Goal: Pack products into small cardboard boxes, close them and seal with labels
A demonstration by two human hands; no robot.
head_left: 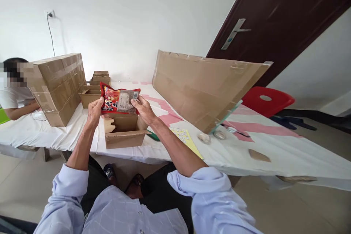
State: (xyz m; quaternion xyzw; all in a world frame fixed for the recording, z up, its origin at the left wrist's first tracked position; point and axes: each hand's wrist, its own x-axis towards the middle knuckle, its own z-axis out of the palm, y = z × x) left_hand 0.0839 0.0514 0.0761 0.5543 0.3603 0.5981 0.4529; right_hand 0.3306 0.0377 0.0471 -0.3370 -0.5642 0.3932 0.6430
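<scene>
A red printed food packet [120,101] is held flat between my two hands, its barcode toward the right end. My left hand [95,110] grips the left end with the thumb on the front. At the right end, my right hand [144,109] pinches the packet, also thumb in front. Directly below the packet stands an open cardboard box [125,141] with its flaps up; its inside is mostly dark and partly hidden by the packet. Which food the packet contains I cannot tell.
Stacked taped cartons [59,84] stand at left, with a person [16,95] beyond. Small open boxes [91,95] sit behind. A big cardboard panel [203,87] leans at right. A yellow sticker sheet [189,142] and tape rolls [219,134] lie on the cloth-covered table [296,153].
</scene>
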